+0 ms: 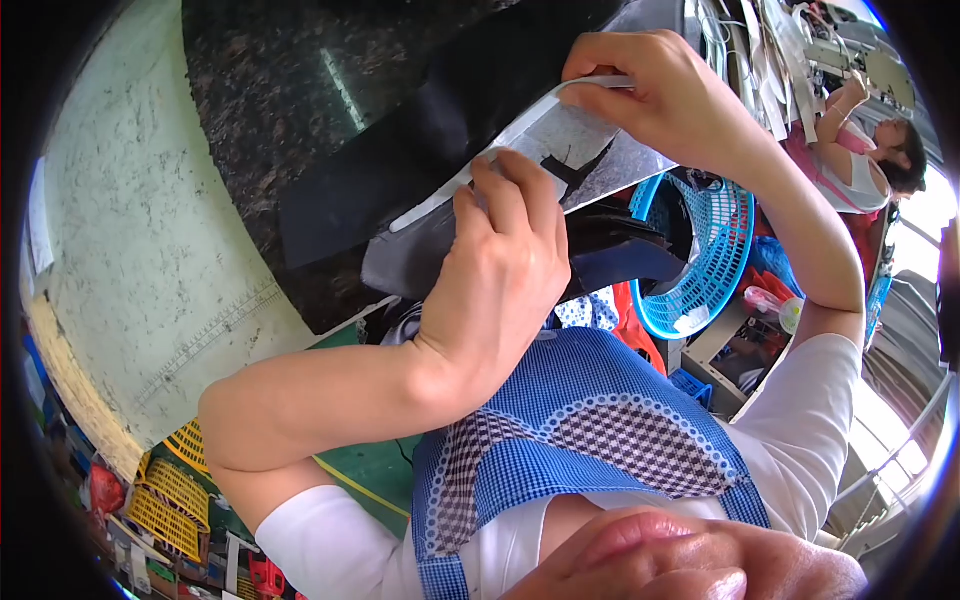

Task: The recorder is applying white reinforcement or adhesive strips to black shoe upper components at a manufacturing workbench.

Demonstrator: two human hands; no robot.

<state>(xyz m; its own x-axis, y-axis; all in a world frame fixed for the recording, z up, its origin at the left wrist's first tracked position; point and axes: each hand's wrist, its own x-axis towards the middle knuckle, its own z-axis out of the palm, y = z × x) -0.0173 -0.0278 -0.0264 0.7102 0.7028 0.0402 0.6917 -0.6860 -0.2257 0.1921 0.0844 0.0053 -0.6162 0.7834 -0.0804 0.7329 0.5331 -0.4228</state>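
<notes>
A narrow white strip (437, 205) runs slantwise along the edge of a black sheet of material (345, 195), which looks like leather or cloth. My right hand (665, 95) pinches the strip's far right end between thumb and fingers. Curled over its middle, my left hand (500, 225) has its fingertips pressed on the strip and its edge; the thumb is mostly hidden. A grey piece of material (400, 262) lies below the strip, partly under my left hand. Between the hands shows a pale grey patch with a black scrap (580, 168).
The work sits on a dark speckled slab (270, 110). To its left is a pale worn table (130, 220) with ruler markings. A blue plastic basket (745, 235) holding dark pieces stands by the slab's near edge. Yellow crates (170, 505) are lower left; another person (850, 160) sits far right.
</notes>
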